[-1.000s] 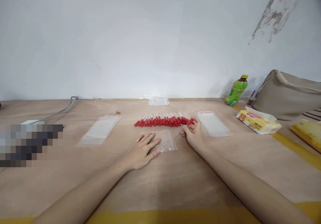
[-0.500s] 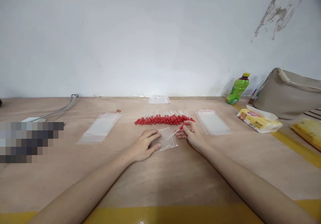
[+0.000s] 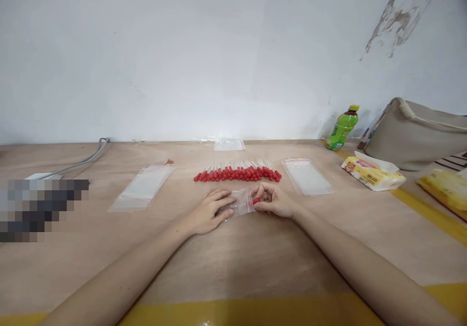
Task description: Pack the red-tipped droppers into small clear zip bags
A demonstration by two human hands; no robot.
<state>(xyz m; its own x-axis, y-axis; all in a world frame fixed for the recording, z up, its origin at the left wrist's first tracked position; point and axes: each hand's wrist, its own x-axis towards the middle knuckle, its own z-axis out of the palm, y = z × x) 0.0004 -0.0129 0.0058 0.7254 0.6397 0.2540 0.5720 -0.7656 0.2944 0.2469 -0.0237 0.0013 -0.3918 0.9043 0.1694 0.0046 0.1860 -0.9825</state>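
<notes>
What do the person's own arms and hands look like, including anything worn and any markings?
The left hand and right hand are bare, with no gloves, rings or bracelets visible. No sleeve or watch shows on the left forearm or right forearm. A small dark spot marks the left forearm near the wrist.

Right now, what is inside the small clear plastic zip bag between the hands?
One thin stick with a red head seems partly inside the bag, its red end pinched by the right hand. The left hand covers the bag's left part, so anything there is hidden.
</notes>
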